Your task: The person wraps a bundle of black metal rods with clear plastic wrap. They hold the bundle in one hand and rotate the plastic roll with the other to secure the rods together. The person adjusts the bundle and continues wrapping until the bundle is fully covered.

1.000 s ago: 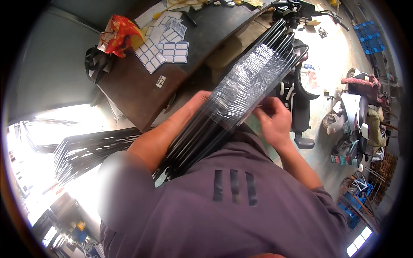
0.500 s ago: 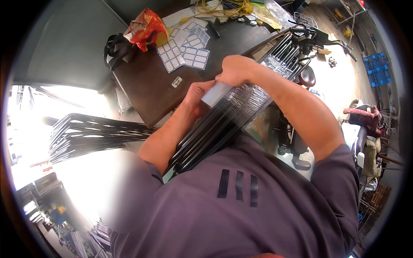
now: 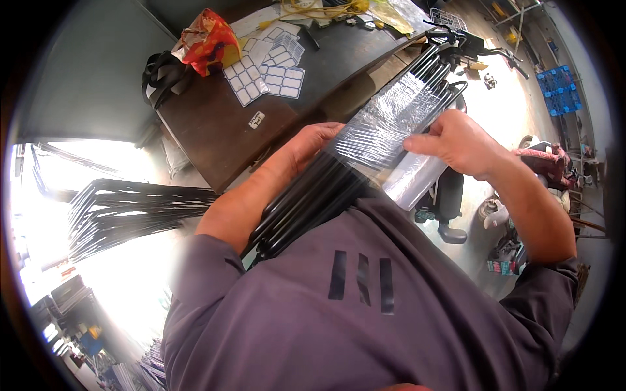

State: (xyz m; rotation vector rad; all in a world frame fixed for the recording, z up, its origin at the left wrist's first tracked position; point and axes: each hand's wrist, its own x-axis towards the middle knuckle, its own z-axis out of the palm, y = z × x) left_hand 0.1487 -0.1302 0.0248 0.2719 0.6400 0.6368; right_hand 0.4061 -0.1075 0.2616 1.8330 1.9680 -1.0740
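Note:
A long bundle of black metal tubes [image 3: 302, 206] slants across in front of my body, its far part wrapped in clear stretch film [image 3: 386, 117]. My right hand [image 3: 466, 144] is closed on the far end of a roll of stretch film [image 3: 417, 177], its thumb pointing left over the wrap. The roll lies along the right side of the bundle, and film runs from it over the tubes. At the bundle's left edge, my left hand [image 3: 312, 144] grips the side of the tubes; some of its fingers are hidden beneath.
A dark table [image 3: 218, 127] beyond the bundle carries label sheets [image 3: 264, 72], a red-orange bag [image 3: 210, 44], black straps [image 3: 163, 73] and a yellow cord [image 3: 326, 10]. More bent black tubes [image 3: 130, 212] lie at left. An electric bike [image 3: 450, 42] and blue pallet [image 3: 559, 90] stand at right.
The film roll has gone from the bundle's left side across the top to its right side in my right hand. My left hand has let go of the roll and stays at the left edge.

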